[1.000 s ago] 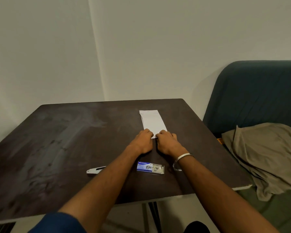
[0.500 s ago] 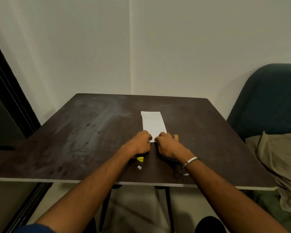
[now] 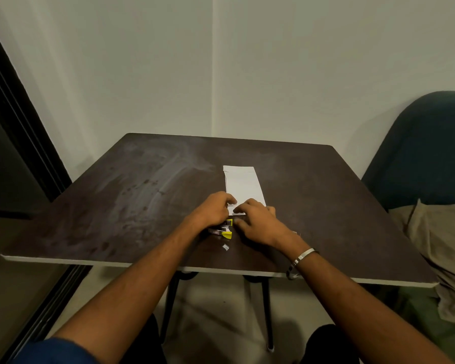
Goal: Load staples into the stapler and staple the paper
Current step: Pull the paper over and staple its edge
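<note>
A long white folded paper [image 3: 243, 183] lies lengthwise on the dark table [image 3: 132, 206]. My left hand [image 3: 213, 211] has its fingers curled onto the paper's near edge. My right hand [image 3: 258, 223] covers the near right corner, fingers spread, thumb low beside the edge. Just below my hands lies a yellow-and-black stapler [image 3: 225, 230], partly hidden under my left wrist. A small silvery strip of staples [image 3: 225, 247] rests on the table just in front of it.
The table's near edge [image 3: 247, 271] runs under my forearms, with black legs below. A dark blue chair [image 3: 418, 153] with a beige cloth [image 3: 436, 248] stands to the right. A dark door frame [image 3: 19, 122] is on the left, white walls behind.
The view has swung left and the yellow stapler now shows under my hands. Both hands stay at the paper's near end; my right hand's fingers have spread.
</note>
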